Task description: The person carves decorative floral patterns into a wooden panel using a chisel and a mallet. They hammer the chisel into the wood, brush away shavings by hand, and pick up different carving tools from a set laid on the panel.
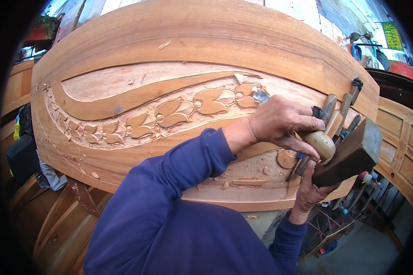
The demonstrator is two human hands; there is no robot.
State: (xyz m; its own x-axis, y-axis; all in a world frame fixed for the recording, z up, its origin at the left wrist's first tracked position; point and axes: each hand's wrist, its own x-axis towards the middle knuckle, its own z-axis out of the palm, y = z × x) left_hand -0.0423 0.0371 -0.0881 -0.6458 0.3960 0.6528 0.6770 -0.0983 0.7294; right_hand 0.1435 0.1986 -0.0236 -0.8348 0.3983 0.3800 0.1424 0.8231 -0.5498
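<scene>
My left hand (284, 120) is closed round a chisel, its rounded wooden handle end (320, 145) showing past my thumb. Beyond my knuckles, a shiny blade (261, 95) meets the last carved flower (247, 95) of a row. A dark, block-headed mallet (353, 151) is in my right hand (309, 192), its head close beside the chisel's handle end; my palm hides its handle. Beneath lies a large wooden panel (206, 27) with a curved, recessed band of carved tulip-like flowers (173, 112).
Several carving tools (337, 117) lie on the panel just past my hands. Wood shavings (250, 182) and chips are scattered on the panel. Further panelled wood (397, 137) stands at the right. More tools (360, 195) are below the panel's right edge, and a dark object (23, 156) is at the left.
</scene>
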